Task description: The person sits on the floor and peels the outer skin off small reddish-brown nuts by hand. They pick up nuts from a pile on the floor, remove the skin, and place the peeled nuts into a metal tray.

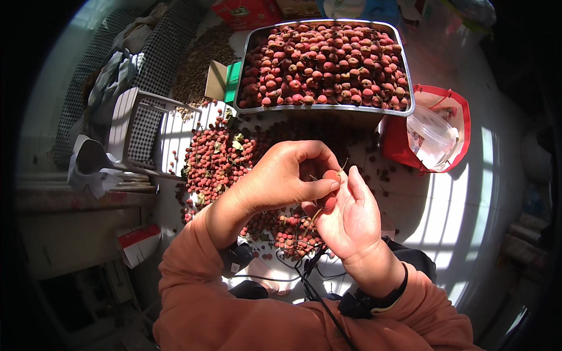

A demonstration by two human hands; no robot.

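Note:
My left hand (285,175) pinches a small red fruit (332,176), like a hawthorn or crabapple, between thumb and fingertips. Beneath and beside it, my right hand (353,219) is turned palm up, with another red fruit (328,202) resting against its palm. Thin stems stick out around the two fruits. The right fingers are partly hidden behind the left hand. Below my hands, a heap of the same fruits (215,153) with some dry leaves lies on the floor. Beyond them stands a metal tray (325,107) filled with rows of these fruits.
Right of the tray is a red bag (397,145) holding a clear plastic container (432,129). A grey chair (123,118) stands at the left, near a checked cloth (158,48). Black cables (307,281) hang before my body. A red carton (246,15) sits behind the tray.

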